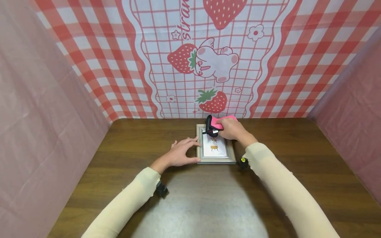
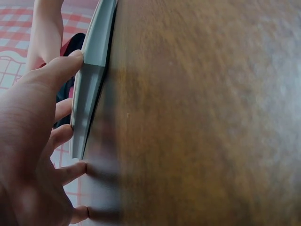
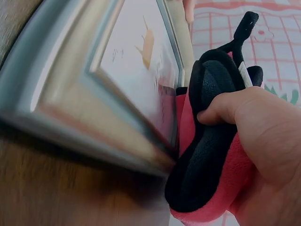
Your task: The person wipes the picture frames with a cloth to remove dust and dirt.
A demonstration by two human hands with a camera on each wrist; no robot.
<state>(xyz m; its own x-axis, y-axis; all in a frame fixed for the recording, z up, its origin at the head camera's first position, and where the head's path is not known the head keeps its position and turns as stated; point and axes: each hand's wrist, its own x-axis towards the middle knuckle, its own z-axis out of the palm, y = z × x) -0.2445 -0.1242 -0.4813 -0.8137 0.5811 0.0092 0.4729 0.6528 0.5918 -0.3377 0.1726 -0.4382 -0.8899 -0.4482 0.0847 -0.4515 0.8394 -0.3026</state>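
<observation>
A picture frame (image 1: 216, 161) with a pale moulded border lies flat on the wooden table, a small drawing (image 1: 219, 147) behind its glazing. With thumb and fingertips spread, my left hand (image 1: 180, 152) touches the frame's left edge; the thumb sits at the near corner in the left wrist view, and two fingers rest on the table. My right hand (image 1: 231, 128) grips a padded pink cleaning cloth (image 3: 188, 188) with black trim, a loop and a white tag. The cloth lies against the upper part of the glazing, covering the top of the drawing.
Behind the frame hangs a red-and-white checked curtain (image 1: 235, 96) with strawberries, meeting the back edge of the table (image 1: 143, 138). Pink cloth walls (image 1: 44, 115) close off both sides. Small black wrist cameras (image 1: 161, 190) show under both cream sleeves.
</observation>
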